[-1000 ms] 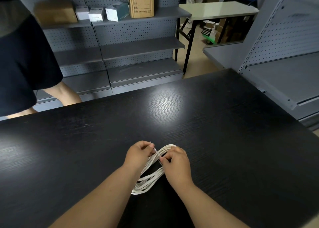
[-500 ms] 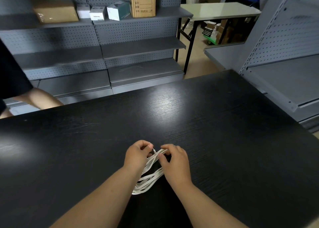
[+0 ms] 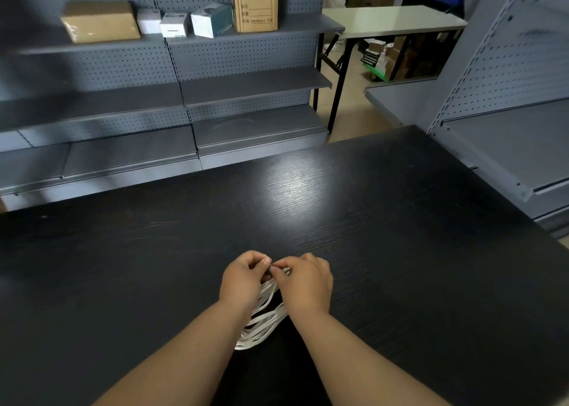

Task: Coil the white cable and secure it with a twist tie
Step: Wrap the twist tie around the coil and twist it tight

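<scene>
Two hands [image 3: 244, 278], one cable [image 3: 261, 322], five boxes [image 3: 100, 21].

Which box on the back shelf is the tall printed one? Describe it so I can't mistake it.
Look at the grey pegboard shelving behind the black table. On its top shelf stands a row of boxes; the tall cardboard box is at the right end. It alone stands upright, higher than its neighbours, with black handling symbols printed on its front.

Black table [image 3: 385, 251], grey shelving [image 3: 246, 82], cardboard boxes [image 3: 255, 3]

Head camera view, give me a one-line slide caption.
Left hand and right hand pinch together at the far end of the coiled white cable on a black table.
</scene>
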`<state>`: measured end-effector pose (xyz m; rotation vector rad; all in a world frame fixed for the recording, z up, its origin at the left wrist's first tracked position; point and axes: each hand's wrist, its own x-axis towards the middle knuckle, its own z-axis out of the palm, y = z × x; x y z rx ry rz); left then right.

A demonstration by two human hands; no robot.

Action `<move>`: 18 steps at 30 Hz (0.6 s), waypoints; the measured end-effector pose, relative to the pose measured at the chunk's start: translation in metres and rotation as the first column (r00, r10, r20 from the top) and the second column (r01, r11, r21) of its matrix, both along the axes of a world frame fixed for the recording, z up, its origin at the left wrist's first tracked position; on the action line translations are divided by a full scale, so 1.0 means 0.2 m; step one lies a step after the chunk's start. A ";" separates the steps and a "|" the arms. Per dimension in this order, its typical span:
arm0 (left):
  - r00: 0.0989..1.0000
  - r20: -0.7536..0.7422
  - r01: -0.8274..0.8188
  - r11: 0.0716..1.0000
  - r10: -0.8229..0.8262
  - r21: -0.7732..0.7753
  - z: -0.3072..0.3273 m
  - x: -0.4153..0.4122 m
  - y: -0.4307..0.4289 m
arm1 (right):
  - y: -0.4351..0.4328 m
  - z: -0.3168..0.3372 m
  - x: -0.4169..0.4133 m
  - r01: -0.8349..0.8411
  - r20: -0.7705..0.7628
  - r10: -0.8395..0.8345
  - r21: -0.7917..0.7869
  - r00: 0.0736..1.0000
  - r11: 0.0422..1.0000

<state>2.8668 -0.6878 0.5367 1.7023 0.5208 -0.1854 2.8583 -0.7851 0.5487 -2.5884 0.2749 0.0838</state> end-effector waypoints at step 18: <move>1.000 0.030 -0.008 0.999 0.006 0.045 0.00 -0.02 -0.01 | -0.02 -0.05 -0.05 -0.038 0.095 0.037 0.005 0.995 0.999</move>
